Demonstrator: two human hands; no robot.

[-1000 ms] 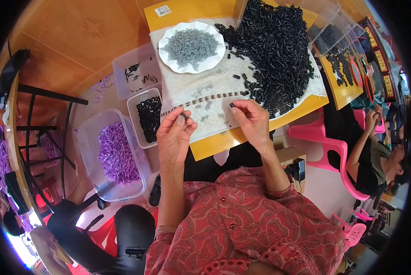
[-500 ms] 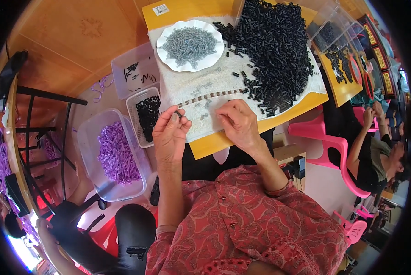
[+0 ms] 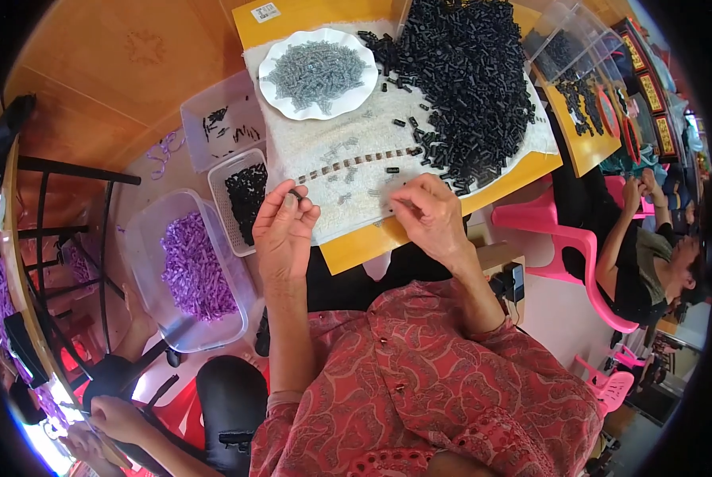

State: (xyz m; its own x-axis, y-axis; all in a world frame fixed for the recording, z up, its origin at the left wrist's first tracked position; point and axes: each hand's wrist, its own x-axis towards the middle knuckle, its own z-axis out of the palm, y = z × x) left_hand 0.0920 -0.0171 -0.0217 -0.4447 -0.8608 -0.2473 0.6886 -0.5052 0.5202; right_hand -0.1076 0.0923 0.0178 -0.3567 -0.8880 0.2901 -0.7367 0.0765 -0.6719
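My left hand (image 3: 284,234) is over the near left corner of the white cloth (image 3: 292,147), thumb and forefinger pinched on a small black tube (image 3: 296,193). To the right, my right hand (image 3: 434,216) hovers above the table's front edge with thumb and fingertips close together; what they hold, if anything, is too small to make out. Between and beyond the hands lies a curved row of small brown-and-silver pieces (image 3: 354,162). A single black tube (image 3: 392,169) lies just beyond the right fingertips. A large heap of black tubes (image 3: 467,87) covers the cloth's right side.
A white wavy-rimmed plate (image 3: 359,98) of clear small tubes stands at the far left. Left of the table are a white basket (image 3: 218,184) of black parts and a clear bin (image 3: 151,274) of purple pieces. Other people sit on both sides; a pink chair (image 3: 566,246) is right.
My right hand has drawn back slightly toward me and right, and the black tube beyond its fingertips now shows. My left hand keeps its pinch. The whole view has shifted a little.
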